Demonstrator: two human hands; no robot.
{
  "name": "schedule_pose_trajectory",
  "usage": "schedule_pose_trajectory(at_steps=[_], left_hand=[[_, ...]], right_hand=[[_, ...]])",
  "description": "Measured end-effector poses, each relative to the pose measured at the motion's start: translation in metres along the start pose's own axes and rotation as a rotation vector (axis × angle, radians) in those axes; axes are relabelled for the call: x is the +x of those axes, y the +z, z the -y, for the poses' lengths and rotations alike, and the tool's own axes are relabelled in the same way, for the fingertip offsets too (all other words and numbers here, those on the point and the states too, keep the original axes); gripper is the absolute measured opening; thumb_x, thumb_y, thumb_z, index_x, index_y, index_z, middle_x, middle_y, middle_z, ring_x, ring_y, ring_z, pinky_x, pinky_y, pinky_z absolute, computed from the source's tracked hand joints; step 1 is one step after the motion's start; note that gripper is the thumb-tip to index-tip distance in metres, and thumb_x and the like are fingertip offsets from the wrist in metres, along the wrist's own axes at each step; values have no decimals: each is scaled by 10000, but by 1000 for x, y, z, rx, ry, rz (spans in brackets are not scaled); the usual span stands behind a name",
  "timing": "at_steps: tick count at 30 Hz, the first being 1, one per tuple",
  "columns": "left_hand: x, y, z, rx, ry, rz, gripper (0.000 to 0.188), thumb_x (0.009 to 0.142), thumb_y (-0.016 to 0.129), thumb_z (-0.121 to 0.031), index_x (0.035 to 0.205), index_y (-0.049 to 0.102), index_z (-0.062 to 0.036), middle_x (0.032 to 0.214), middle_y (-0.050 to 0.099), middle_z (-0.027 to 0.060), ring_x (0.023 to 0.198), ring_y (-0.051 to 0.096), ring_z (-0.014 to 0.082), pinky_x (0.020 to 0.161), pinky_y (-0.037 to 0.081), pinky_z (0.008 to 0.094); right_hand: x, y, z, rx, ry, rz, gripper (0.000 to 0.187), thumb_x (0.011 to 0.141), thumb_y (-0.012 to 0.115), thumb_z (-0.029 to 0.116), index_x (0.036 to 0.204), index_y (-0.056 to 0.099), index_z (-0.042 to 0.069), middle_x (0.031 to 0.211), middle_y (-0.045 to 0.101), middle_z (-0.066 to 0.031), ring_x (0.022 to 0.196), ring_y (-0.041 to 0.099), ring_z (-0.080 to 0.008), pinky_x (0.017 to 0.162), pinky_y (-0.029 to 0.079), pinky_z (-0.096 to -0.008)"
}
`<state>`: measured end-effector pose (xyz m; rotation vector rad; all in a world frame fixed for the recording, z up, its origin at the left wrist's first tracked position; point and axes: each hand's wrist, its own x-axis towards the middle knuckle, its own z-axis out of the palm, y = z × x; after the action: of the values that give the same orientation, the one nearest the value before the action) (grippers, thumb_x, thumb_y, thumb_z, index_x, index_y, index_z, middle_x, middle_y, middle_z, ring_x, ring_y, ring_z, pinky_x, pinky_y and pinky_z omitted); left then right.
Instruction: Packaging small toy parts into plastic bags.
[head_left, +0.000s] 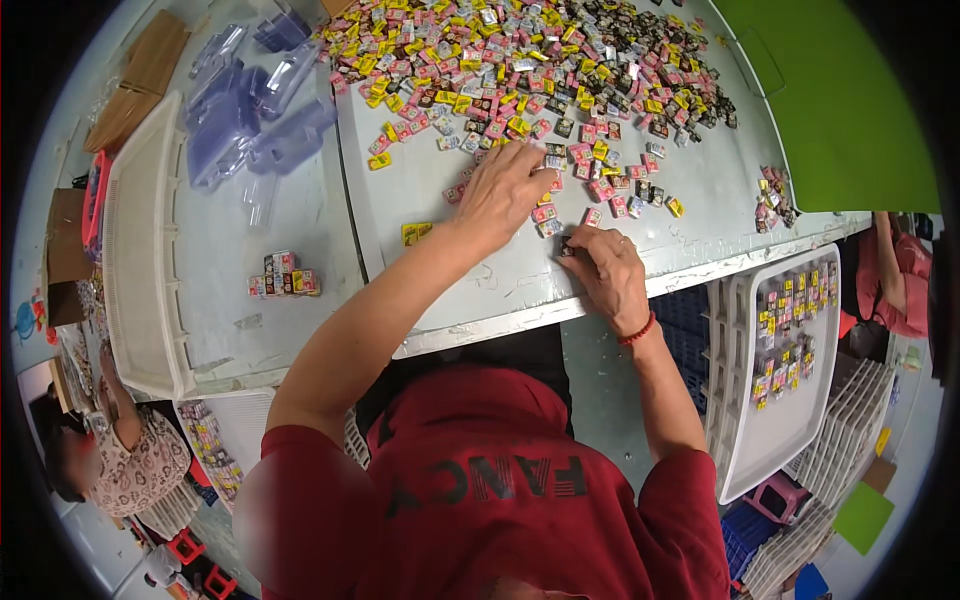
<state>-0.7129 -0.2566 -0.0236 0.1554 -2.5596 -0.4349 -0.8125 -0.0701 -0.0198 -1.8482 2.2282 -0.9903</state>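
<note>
My right hand [608, 268] is near the table's front edge, with thumb and fingers closed on a small black box [567, 246]. To its left, my left hand [503, 192] reaches over several loose small boxes, its fingers bent and close together. What lies under those fingers is hidden. Pink-and-white small boxes [546, 214] lie in a short line between the two hands. A few yellow small boxes [415, 233] sit beside my left forearm. Beyond both hands spreads a large heap of small boxes [480, 75] in pink, yellow, black and white.
Clear plastic trays [235, 120] lie at the far left, with a little block of small boxes [283, 278] nearer. A white crate [145, 250] borders the left side. At right stands a white tray [740, 440] holding grouped boxes, below a green board [845, 110]. Other people sit at both sides.
</note>
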Motion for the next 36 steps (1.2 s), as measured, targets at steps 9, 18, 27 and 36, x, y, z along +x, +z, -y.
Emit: schedule_pose_trajectory(at_steps=[9, 18, 27, 36], left_hand=[[-7, -9, 7, -18, -40, 4, 172, 783, 637, -78, 948, 665, -41, 941, 626, 102, 961, 562, 295, 828, 453, 398], [-59, -95, 16, -140, -410, -41, 177, 803, 697, -174, 948, 673, -73, 1008, 664, 70, 983, 585, 269, 860, 459, 364], [-63, -41, 0, -244, -148, -53, 182, 760, 719, -139, 910, 662, -53, 946, 663, 27, 948, 582, 232, 851, 477, 340], [-79, -30, 9, -229, -97, 1, 151, 764, 717, -105, 898, 683, -46, 1042, 652, 46, 1015, 593, 239, 896, 486, 338]], right_hand=[[-6, 11, 6, -52, -43, -88, 246, 679, 762, 82, 890, 636, 99, 970, 657, -18, 876, 585, -229, 782, 409, -374], [-4, 13, 12, -78, 34, -133, 274, 698, 774, 63, 951, 671, 67, 997, 674, -55, 907, 600, -246, 826, 440, -364], [33, 26, 27, -57, -21, -142, 286, 716, 753, 47, 985, 656, 60, 1009, 675, -56, 886, 603, -239, 817, 444, -350], [15, 24, 22, -20, 79, -153, 298, 721, 769, 62, 995, 653, 67, 974, 677, -36, 882, 606, -235, 862, 428, -374]])
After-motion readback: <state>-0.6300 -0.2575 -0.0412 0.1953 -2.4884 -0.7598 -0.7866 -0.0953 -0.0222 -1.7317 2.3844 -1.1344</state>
